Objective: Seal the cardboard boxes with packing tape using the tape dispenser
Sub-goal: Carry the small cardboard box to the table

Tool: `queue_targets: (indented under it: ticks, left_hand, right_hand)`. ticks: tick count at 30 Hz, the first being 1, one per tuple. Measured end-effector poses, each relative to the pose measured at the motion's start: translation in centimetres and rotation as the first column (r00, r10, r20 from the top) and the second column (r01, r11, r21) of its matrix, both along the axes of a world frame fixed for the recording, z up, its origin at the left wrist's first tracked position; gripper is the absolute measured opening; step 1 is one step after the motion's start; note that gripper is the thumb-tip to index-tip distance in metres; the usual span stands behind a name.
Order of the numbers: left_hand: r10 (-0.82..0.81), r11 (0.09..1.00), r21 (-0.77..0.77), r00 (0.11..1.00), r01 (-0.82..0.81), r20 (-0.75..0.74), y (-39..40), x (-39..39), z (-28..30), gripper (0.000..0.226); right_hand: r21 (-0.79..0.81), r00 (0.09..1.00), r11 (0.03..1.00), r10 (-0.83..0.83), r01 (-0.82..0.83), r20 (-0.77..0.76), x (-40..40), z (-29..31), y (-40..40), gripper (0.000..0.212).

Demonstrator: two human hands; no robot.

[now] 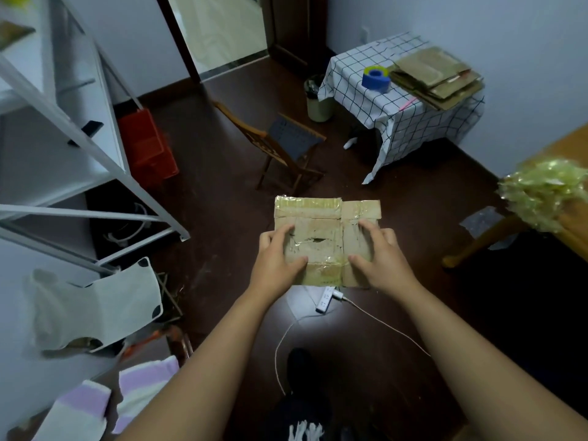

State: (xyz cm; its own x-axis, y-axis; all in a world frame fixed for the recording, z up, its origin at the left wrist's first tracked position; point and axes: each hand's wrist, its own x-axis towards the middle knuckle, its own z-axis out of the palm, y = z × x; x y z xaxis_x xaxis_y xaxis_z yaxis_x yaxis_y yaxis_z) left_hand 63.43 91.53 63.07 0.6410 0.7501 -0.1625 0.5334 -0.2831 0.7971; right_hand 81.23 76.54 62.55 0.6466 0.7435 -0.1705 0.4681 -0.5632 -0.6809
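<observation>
I hold a small flat cardboard box [324, 230] in the air above the dark floor, its top crossed by strips of yellowish tape. My left hand [276, 259] grips its left edge and my right hand [378, 259] grips its right edge, thumbs on top. A blue tape dispenser [376, 79] with a yellow-green roll stands on the small table with the checked cloth [410, 119] at the back right. Beside it lies a stack of flattened cardboard boxes [436, 76].
A white metal shelf frame [95, 154] fills the left. A wooden folding chair [280, 144] stands mid-floor, with red crates [149, 148] and a bin [316, 100] behind. A power strip [326, 300] and cable lie below the box. A wad of used tape [547, 195] sits on a wooden table at right.
</observation>
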Motion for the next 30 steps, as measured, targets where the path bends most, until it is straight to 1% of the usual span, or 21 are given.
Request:
queue_targets:
  ticks: [5,12,14,23,30]
  left_hand:
    - [-0.047,0.999,0.016,0.999,0.047,-0.01,5.4,3.5,0.1,0.069]
    - [-0.131,0.991,0.024,0.991,0.132,-0.019,9.4,10.6,0.7,0.067]
    - [-0.146,0.989,0.033,0.989,0.146,-0.026,10.3,13.2,0.8,0.065]
    - [-0.138,0.988,0.058,0.988,0.141,-0.064,13.1,25.9,1.2,0.065]
    - [-0.137,0.988,0.058,0.987,0.142,-0.083,15.4,32.0,1.6,0.066]
  right_hand:
    - [0.014,0.999,0.999,-0.034,0.035,-0.004,2.9,0.3,4.6,0.072]
    - [0.014,0.994,0.994,-0.105,0.105,-0.005,9.1,0.0,7.4,0.072]
    - [0.035,0.993,0.993,-0.116,0.116,-0.01,11.3,-0.3,8.1,0.072]
    - [0.047,0.992,0.991,-0.12,0.122,-0.037,23.9,-0.9,11.3,0.072]
    - [0.052,0.991,0.991,-0.117,0.12,-0.059,29.6,-0.6,13.4,0.071]
